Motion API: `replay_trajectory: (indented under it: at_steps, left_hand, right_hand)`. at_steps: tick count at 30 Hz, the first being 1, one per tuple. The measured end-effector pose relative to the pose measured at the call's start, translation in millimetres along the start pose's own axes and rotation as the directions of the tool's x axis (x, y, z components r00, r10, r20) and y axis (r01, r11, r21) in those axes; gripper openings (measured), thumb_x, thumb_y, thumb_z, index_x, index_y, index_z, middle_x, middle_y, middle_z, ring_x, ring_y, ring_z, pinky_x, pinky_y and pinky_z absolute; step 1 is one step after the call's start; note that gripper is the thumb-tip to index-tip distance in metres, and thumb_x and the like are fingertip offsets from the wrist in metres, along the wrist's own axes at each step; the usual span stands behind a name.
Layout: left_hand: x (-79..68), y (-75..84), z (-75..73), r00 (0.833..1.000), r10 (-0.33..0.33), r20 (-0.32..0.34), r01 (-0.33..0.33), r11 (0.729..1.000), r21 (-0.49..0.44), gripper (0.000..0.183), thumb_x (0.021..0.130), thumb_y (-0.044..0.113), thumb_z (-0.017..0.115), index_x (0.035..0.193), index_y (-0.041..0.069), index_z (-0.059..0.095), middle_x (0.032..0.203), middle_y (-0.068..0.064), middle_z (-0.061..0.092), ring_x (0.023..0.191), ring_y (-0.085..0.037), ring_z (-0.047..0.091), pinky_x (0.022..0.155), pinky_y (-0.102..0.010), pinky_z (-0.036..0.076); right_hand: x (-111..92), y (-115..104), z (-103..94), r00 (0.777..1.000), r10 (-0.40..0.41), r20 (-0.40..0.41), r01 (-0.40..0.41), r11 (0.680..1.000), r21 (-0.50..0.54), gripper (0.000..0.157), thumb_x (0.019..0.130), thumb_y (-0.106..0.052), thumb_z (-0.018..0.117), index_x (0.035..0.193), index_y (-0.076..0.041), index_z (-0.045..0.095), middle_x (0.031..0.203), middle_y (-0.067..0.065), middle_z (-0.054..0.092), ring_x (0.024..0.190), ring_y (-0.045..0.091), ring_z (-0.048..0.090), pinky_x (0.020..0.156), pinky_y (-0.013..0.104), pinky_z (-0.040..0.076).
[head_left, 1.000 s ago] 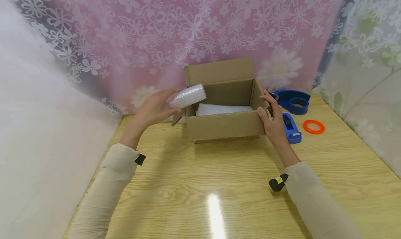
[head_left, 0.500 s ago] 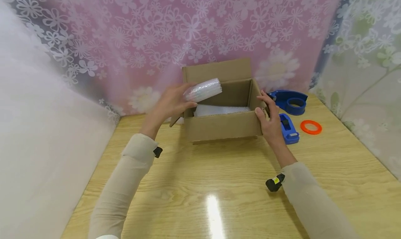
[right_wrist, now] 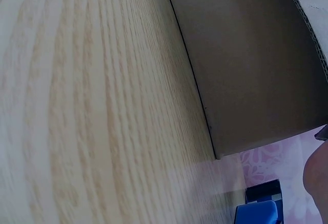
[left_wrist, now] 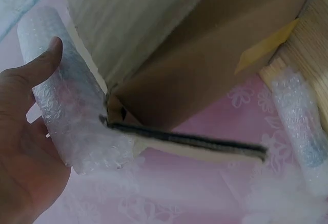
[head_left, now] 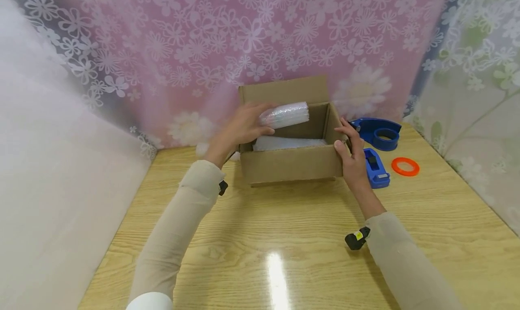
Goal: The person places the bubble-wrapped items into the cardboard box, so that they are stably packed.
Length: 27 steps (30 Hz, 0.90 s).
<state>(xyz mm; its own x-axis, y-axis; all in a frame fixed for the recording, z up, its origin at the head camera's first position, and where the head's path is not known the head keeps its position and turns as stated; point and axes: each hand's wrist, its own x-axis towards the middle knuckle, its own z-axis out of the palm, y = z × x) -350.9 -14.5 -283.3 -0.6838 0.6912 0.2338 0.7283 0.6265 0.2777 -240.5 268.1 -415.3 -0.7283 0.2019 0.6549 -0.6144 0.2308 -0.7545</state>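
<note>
My left hand [head_left: 243,122] grips one end of a bubble-wrapped cylinder [head_left: 288,115] above the cardboard box [head_left: 290,165]. In the left wrist view the thumb lies across the bubble-wrapped cylinder [left_wrist: 77,96], beside the box's corner and flap. What the wrap covers is too blurred to tell. Inside the box lies another piece of bubble wrap [head_left: 286,143], partly hidden by the front wall. My right hand [head_left: 353,159] holds the box's right wall, thumb at the front and fingers along the side. Only a sliver of that hand [right_wrist: 316,180] shows in the right wrist view.
A dark blue tape dispenser [head_left: 375,128], a lighter blue one [head_left: 376,169] and an orange ring [head_left: 405,166] lie right of the box. Another bubble-wrapped item [left_wrist: 302,126] lies on the table left of the box. A floral curtain [head_left: 284,39] hangs behind.
My left hand has carried the bubble-wrapped cylinder rightward, from the box's left edge to over its opening. The right hand stays on the box's right side.
</note>
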Motion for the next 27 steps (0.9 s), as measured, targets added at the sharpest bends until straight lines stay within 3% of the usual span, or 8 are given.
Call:
replay_trajectory:
  at_steps: [5,10,12,15,19,24,27]
  left_hand:
    - [14.9,4.5,11.0,0.999,-0.014,0.045,0.015,1.000,-0.011,0.070,0.094,0.034,0.079,0.156,0.025,0.048,0.155,-0.002,0.053,0.139,-0.026,0.050,0.116,-0.045,0.041]
    - [21.1,4.5,22.5,0.998,0.012,0.064,-0.007,0.998,-0.069,0.068,0.092,0.025,0.082,0.153,0.017,0.053,0.157,-0.003,0.052,0.138,-0.023,0.053,0.118,-0.039,0.040]
    - [21.7,4.6,25.9,0.997,0.006,0.078,0.001,0.996,-0.084,0.069,0.091,0.023,0.082,0.153,0.016,0.052,0.157,-0.004,0.052,0.129,-0.024,0.059,0.117,-0.038,0.041]
    - [22.7,4.7,29.2,0.996,-0.004,0.090,0.013,0.995,-0.095,0.070,0.091,0.025,0.083,0.154,0.017,0.051,0.158,-0.005,0.050,0.114,-0.022,0.067,0.115,-0.038,0.044]
    - [24.4,4.8,31.6,0.996,-0.006,0.089,0.018,0.991,-0.132,0.071,0.090,0.024,0.083,0.153,0.017,0.051,0.159,-0.004,0.049,0.104,-0.019,0.070,0.115,-0.037,0.044]
    - [27.3,2.6,34.7,0.995,-0.006,0.098,0.022,0.988,-0.154,0.071,0.090,0.022,0.083,0.153,0.017,0.052,0.161,-0.004,0.046,0.101,-0.018,0.071,0.113,-0.037,0.045]
    - [28.7,1.0,36.7,0.995,0.004,0.102,0.011,0.989,-0.146,0.069,0.092,0.021,0.082,0.153,0.015,0.052,0.160,-0.006,0.047,0.111,-0.021,0.069,0.114,-0.038,0.045]
  right_hand:
    - [-0.3,-1.4,-1.5,1.000,0.008,0.000,-0.008,1.000,0.008,0.036,0.106,-0.005,0.050,0.140,0.008,0.050,0.167,0.017,0.032,0.158,0.032,0.022,0.126,0.044,-0.013]
    - [-1.3,-1.5,-2.0,0.999,0.036,0.013,-0.037,0.999,0.026,0.037,0.106,-0.006,0.050,0.141,0.007,0.049,0.168,0.014,0.031,0.158,0.029,0.021,0.129,0.052,0.007]
    - [-1.6,-1.1,-1.9,0.999,0.049,0.015,-0.050,0.998,0.026,0.037,0.106,-0.007,0.051,0.141,0.006,0.049,0.168,0.012,0.031,0.158,0.027,0.021,0.128,0.055,0.014]
    - [-2.1,-0.1,-1.0,0.999,0.049,0.009,-0.050,0.999,0.022,0.037,0.106,-0.007,0.051,0.141,0.006,0.050,0.168,0.014,0.032,0.158,0.027,0.023,0.128,0.054,0.016]
    - [-1.7,0.6,0.1,0.999,0.035,0.001,-0.035,0.999,0.019,0.036,0.106,-0.006,0.051,0.140,0.006,0.051,0.167,0.014,0.033,0.157,0.029,0.024,0.128,0.053,0.016]
    - [-1.4,-0.1,0.3,1.000,0.015,-0.009,-0.015,1.000,0.015,0.036,0.105,-0.005,0.051,0.138,0.007,0.052,0.166,0.018,0.034,0.157,0.032,0.024,0.128,0.049,0.000]
    - [-1.4,-0.9,0.0,1.000,0.020,-0.010,-0.020,1.000,0.014,0.036,0.105,-0.005,0.051,0.139,0.007,0.052,0.166,0.016,0.034,0.157,0.033,0.024,0.128,0.049,-0.003]
